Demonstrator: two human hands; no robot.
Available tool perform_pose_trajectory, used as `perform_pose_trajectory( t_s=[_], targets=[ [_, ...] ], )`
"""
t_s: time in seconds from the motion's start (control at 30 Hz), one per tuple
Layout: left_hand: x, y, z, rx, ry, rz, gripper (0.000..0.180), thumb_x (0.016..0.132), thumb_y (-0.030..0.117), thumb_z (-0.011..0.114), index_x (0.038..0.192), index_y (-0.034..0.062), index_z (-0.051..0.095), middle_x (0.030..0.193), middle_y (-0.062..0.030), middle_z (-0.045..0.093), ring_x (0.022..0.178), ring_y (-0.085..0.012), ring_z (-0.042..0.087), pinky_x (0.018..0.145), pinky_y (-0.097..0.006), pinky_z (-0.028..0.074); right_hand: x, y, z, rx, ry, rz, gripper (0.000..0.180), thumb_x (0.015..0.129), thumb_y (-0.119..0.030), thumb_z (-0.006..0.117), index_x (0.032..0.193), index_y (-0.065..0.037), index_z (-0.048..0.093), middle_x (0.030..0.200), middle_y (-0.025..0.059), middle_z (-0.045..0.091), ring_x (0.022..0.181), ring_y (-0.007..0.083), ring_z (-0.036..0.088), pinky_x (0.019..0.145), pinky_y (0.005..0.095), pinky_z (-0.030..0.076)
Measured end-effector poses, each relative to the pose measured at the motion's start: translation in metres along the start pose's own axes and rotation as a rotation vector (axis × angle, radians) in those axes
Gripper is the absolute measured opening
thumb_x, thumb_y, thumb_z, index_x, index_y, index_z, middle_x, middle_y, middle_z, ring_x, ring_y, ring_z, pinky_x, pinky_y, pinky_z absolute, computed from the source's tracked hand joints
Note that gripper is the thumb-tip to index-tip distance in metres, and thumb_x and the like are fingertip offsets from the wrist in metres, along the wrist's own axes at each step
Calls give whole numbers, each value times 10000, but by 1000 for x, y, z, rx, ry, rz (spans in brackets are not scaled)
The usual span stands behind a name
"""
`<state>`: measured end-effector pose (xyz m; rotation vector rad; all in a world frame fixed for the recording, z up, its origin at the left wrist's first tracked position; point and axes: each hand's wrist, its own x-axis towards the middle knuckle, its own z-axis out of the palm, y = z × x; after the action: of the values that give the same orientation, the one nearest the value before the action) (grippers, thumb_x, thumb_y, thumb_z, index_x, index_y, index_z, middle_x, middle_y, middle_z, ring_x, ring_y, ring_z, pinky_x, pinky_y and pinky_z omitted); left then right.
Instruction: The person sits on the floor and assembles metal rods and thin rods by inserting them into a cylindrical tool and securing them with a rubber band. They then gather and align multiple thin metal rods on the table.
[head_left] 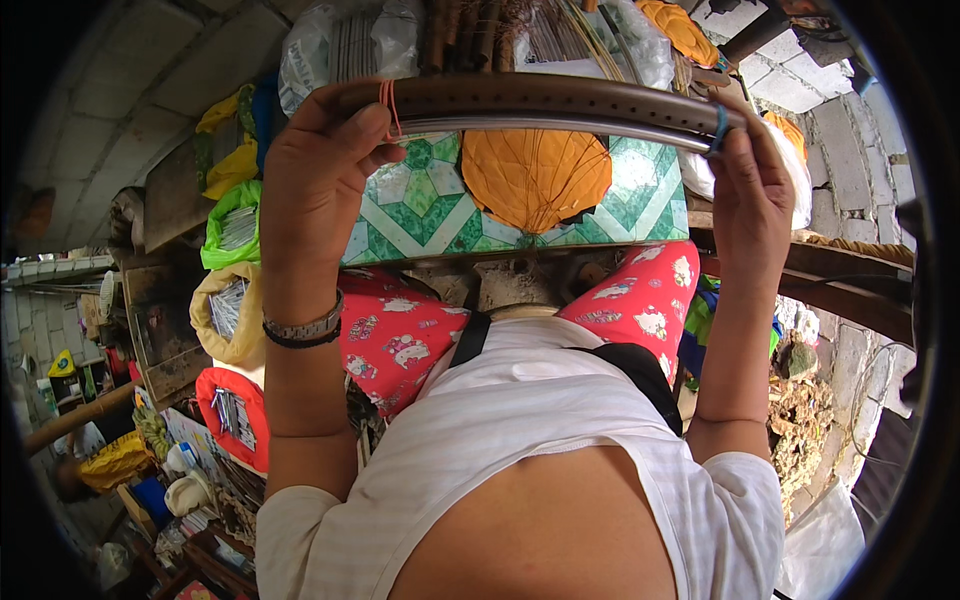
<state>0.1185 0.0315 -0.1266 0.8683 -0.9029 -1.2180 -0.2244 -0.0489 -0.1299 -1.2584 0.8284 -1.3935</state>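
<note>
Both hands close around one curved brown metal rim (pixel 540 105), held level over the green patterned tile (pixel 420 210), likely so its row of holes faces up. The left hand (pixel 320 170) wraps its left end by an orange rubber band (pixel 388 105); the right hand (pixel 750 190) pinches the right end by a blue band (pixel 720 125). One orange cushion (pixel 535 175) lies below
</note>
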Motion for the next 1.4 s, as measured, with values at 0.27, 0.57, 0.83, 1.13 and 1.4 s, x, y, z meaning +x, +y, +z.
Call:
perform_pose_trajectory(
  t_s=[0.27, 0.57, 0.83, 1.13, 1.4],
  targets=[
    [-8, 27, 21, -94, -41, 165, 319, 973, 133, 671, 1251, -23, 649, 1111, -93, 720, 943, -142, 694, 780, -314, 589, 8, -33, 0, 70, -166, -175, 336, 1030, -163, 619, 1289, 51, 629, 1179, 123, 703, 1012, 116, 645, 859, 272, 485],
    [-2, 32, 25, -176, -103, 280, 330, 994, 138, 633, 1263, -53, 635, 1152, -135, 713, 982, -195, 716, 814, -360, 618, 1, -50, -11, 34, -256, -110, 393, 1000, -174, 657, 1281, 98, 620, 1155, 175, 704, 917, 161, 677, 690, 297, 535],
    [27, -54, 18, 356, -52, 323, 233, 1037, 131, 562, 1186, 5, 688, 1198, -95, 707, 1050, -270, 696, 892, -394, 581, 0, -69, -52, 84, -145, -118, 440, 1046, -178, 578, 1335, 151, 537, 1141, 189, 699, 835, 148, 671, 688, 275, 526],
    [71, -159, 33, 1620, -192, 501, 240, 843, 47, 607, 1065, 45, 697, 1032, -101, 660, 971, -314, 637, 792, -391, 561, -5, -87, -93, 76, -65, -166, 463, 1054, -154, 550, 1374, 171, 471, 1221, 226, 664, 1005, 236, 712, 836, 318, 609],
    [56, -140, 28, 1717, -24, 455, 107, 877, 52, 601, 967, 34, 656, 967, -107, 618, 952, -315, 641, 791, -433, 551, -4, -82, -105, 117, -82, -131, 458, 1049, -148, 561, 1375, 162, 479, 1242, 233, 651, 978, 195, 688, 759, 283, 553]
  ],
)
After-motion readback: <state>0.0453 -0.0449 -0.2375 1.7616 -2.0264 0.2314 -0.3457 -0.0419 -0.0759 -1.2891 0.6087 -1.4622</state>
